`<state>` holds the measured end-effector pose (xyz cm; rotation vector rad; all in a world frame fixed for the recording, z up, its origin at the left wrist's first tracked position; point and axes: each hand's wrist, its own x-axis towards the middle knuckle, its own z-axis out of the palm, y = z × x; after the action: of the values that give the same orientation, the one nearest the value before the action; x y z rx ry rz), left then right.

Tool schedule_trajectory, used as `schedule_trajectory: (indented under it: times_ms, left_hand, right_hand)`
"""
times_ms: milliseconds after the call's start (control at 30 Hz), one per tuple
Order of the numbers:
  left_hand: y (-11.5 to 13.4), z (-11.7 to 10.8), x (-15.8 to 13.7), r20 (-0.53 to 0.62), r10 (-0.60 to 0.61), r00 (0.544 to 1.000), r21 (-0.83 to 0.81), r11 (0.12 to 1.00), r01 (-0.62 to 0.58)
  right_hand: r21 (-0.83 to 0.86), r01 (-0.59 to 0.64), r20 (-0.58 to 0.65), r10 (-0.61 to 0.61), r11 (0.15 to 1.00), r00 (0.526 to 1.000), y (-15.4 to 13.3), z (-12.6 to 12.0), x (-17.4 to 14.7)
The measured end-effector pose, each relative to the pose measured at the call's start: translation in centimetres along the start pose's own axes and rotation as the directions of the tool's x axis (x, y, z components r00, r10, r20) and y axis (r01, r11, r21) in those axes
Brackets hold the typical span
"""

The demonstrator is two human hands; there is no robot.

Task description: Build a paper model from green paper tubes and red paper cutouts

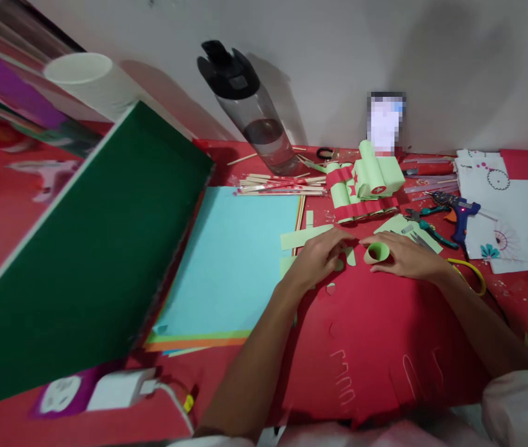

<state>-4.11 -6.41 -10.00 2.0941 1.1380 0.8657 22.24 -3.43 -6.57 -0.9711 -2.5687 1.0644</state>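
On the red bench (520, 304), between its near and far edges, the right hand (401, 253) holds a short green paper tube (376, 252) — mouth up, axis steep. Apart to its left, the left hand (322, 253) bends beside a green scrap (350, 256) — whether gripping anything, I cannot tell.

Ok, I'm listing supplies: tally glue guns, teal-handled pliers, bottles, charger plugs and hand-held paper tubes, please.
Glue guns: 2
Teal-handled pliers: 1
Bottle: 1
White charger plug: 1
Green paper tube in the right hand: 1
Total: 6

Phone screen (384, 124) (a pixel blur), unreadable.
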Motion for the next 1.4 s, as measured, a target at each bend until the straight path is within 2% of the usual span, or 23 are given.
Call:
schedule_trajectory:
  times_ms: [167,333,500,567,667,767,833,1000,1133,1300,1400]
  left_hand:
    - [0.1,0.0,-0.2,0.003,0.029,1.000,0.021,0.999,-0.029]
    - [0.2,0.0,-0.3,0.007,0.037,0.999,0.038,0.999,-0.037]
    - [0.4,-0.3,-0.5,0.040,0.060,0.997,0.027,0.998,-0.061]
    - [0.4,-0.5,-0.6,0.035,0.012,0.999,-0.003,1.000,-0.012]
    - [0.3,-0.7,-0.8,-0.021,-0.046,0.999,-0.013,0.999,0.046]
    - [0.2,-0.7,-0.9,-0.055,-0.060,0.997,-0.035,0.998,0.058]
    - [0.1,-0.6,-0.9,-0.061,-0.070,0.996,-0.072,0.995,0.066]
    - [0.0,-0.5,-0.9,-0.152,-0.078,0.985,-0.100,0.993,0.063]
    - [0.1,-0.5,-0.9,-0.194,-0.130,0.972,-0.147,0.984,0.102]
    - [0.3,-0.6,-0.8,-0.211,-0.175,0.962,-0.169,0.976,0.140]
    - [0.3,-0.6,-0.8,-0.219,-0.178,0.959,-0.181,0.973,0.140]
  right_hand:
    - [-0.016,0.158,-0.003,-0.158,0.987,0.987,0.9,1.0,0.3]
    - [0.032,0.119,-0.056,-0.117,0.992,0.992,1.0,1.4,0.1]
    - [0.052,0.137,-0.092,-0.131,0.989,0.987,1.1,1.4,0.0]
    - [0.023,0.140,-0.098,-0.137,0.990,0.986,0.8,1.3,0.0]
    - [-0.126,0.198,-0.050,-0.206,0.972,0.977,-0.5,1.3,-0.1]
    - [-0.297,0.316,0.029,-0.322,0.901,0.946,-2.5,1.8,-0.2]
    - [-0.353,0.406,0.069,-0.409,0.843,0.910,-3.6,2.3,-0.2]
    - [-0.479,0.459,0.003,-0.522,0.748,0.853,-3.9,3.7,0.3]
    - [-0.458,0.511,-0.032,-0.588,0.728,0.809,-3.9,4.9,0.5]
    - [-0.445,0.498,-0.043,-0.573,0.744,0.818,-4.0,5.5,0.5]
    - [-0.345,0.429,-0.076,-0.480,0.835,0.874,-3.9,4.8,0.4]
